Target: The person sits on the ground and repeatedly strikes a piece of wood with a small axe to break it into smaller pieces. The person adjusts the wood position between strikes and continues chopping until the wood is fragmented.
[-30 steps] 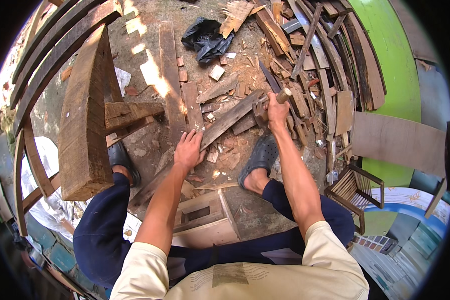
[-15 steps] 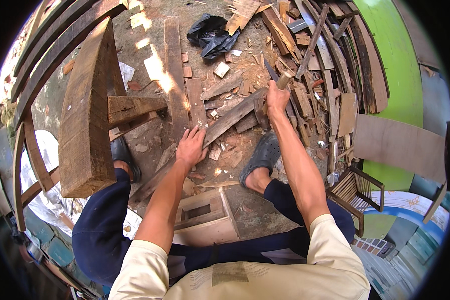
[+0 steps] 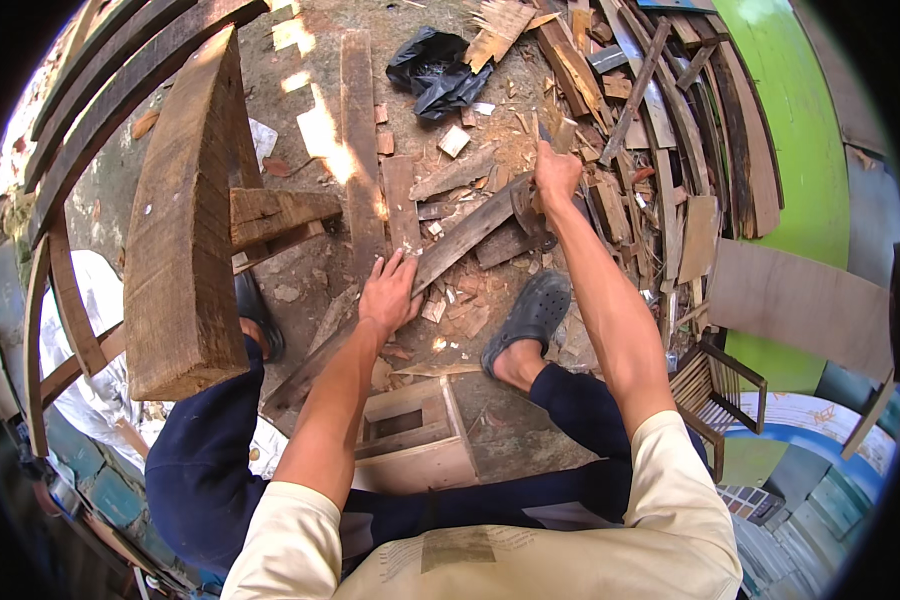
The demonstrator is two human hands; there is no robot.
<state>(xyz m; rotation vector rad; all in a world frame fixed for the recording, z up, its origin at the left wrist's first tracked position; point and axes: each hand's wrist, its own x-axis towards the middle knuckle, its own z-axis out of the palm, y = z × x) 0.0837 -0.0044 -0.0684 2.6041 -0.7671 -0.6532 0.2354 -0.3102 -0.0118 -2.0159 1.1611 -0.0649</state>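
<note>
A long weathered plank slants across the ground, its far end near my right hand. My left hand lies across its middle, fingers draped over one edge and the thumb near the other, holding it down. My right hand is closed round a wooden-handled tool with a dark, rusty metal head, which sits at the plank's far end. Its exact kind is hard to make out. Wood chips are scattered beside the plank. A small wooden box frame stands between my legs.
A heavy timber piece rises close by on the left. Piled scrap wood fills the far right, before a green panel. A black plastic bag lies at the back. My shoe is near the plank. A slatted stool stands right.
My right hand has tilted the tool, so less of its handle end shows above the fist. The left hand stays on the plank. The whole view has shifted slightly.
</note>
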